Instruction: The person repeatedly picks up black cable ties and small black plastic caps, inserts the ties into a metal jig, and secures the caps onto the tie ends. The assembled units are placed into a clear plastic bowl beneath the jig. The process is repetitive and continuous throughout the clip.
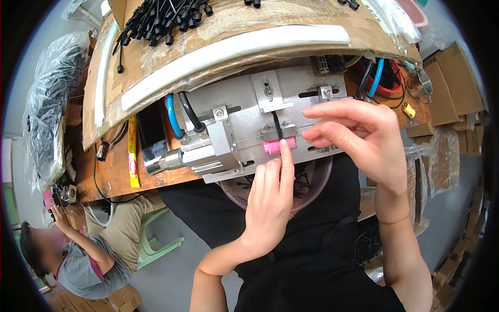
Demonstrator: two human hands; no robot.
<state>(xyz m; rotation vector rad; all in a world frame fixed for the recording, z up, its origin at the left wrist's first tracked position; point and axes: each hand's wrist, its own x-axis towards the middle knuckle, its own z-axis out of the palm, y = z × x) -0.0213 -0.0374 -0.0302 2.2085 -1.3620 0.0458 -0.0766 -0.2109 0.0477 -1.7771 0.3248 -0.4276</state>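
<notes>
Head view of a bench-mounted metal fixture on a wooden worktop. A grey pneumatic cylinder with blue and black hoses lies at the fixture's left. A pink block sits at the fixture's front edge, with a thin black cable standing upright just above it. A cardboard sheet overhangs the rear of the fixture, carrying a heap of black cable parts and long white strips. A basin of small black pieces lies below the fixture, largely hidden by the hands. A second person sits at lower left beside a green stool.

The left hand rises from below, index finger extended with its tip touching the pink block, remaining fingers curled; its grip holds nothing. The right hand enters from the right, fingers stretched leftward, thumb and forefinger nearly closed beside the block at the cable's level; whether they pinch anything cannot be told.
</notes>
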